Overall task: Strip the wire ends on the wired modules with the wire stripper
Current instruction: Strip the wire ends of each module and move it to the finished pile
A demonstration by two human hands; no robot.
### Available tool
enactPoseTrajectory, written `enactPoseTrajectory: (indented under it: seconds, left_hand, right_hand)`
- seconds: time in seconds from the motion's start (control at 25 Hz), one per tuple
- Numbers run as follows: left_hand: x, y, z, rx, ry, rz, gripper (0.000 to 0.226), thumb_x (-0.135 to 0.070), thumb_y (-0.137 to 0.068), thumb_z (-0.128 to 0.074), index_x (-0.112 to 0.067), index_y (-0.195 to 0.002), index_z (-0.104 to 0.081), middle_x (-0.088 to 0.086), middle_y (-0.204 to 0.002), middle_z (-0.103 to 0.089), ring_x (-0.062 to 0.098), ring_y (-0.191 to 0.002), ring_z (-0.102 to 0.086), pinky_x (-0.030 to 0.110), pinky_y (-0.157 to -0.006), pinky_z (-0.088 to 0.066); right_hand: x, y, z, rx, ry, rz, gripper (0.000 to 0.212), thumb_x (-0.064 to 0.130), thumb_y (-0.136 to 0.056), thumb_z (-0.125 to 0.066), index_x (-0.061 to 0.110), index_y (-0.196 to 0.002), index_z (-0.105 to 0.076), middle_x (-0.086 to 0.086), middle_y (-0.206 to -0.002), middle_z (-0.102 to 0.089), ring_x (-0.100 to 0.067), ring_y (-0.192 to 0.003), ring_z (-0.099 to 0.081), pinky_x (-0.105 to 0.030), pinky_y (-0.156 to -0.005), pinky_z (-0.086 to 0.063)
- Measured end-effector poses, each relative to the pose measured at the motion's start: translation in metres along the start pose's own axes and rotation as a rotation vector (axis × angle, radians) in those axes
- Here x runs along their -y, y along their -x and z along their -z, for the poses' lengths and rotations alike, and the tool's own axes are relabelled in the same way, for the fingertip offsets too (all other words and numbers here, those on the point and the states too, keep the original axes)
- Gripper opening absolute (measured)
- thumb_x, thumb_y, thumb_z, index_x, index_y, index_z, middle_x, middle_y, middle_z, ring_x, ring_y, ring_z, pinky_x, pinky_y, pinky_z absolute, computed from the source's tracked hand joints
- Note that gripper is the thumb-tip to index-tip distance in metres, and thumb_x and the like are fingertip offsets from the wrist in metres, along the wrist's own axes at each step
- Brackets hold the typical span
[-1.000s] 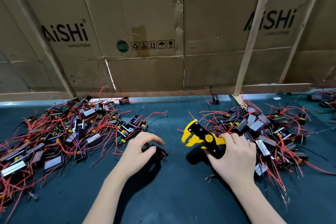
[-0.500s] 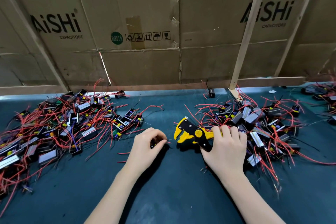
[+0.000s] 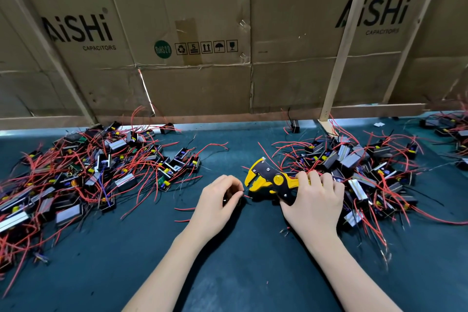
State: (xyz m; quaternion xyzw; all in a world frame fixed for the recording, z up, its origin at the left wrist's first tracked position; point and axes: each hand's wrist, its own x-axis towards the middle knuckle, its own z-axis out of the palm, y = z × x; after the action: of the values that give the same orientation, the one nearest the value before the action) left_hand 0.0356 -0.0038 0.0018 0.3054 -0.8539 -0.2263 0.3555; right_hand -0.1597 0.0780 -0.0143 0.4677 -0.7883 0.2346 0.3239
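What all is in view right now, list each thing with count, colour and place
wire stripper: one, yellow and black, centre, gripped by the right hand
held module: one, black, mostly hidden in the left hand
left module pile: many, red-wired, left of mat
right module pile: many, red-wired, right of mat
mat: one, dark teal, underneath everything
cardboard wall: brown, AiSHi print, behind
left hand: one, pinching a wire end at the stripper's mouth
right hand: one, centre-right

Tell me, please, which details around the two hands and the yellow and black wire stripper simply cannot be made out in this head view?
- Black wired module: mostly hidden inside the curled left hand.
- Wire end at the yellow and black wire stripper: too thin to tell whether it sits in the jaws.
- Stripper handles: covered by the right hand.
- Left pile of wired modules: cut off by the frame's left edge.
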Motion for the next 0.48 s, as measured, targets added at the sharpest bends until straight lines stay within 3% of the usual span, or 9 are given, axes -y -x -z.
enactPoseTrajectory:
  seconds: [0.48]
  left_hand:
    - [0.0036, 0.0018, -0.0038, -0.018, 0.077, 0.086, 0.016, -0.011, -0.09, -0.065, -0.019, -0.091, -0.051, -0.009, -0.075, -0.056, 0.01, -0.065, -0.047, 0.013, -0.063, -0.036]
  right_hand:
    - [0.0006, -0.0015, 0.0009, 0.036, -0.064, 0.05, 0.042, 0.042, -0.054, -0.086, 0.014, -0.065, -0.057, -0.003, -0.062, -0.058, -0.028, -0.061, -0.056, -0.038, -0.065, -0.029]
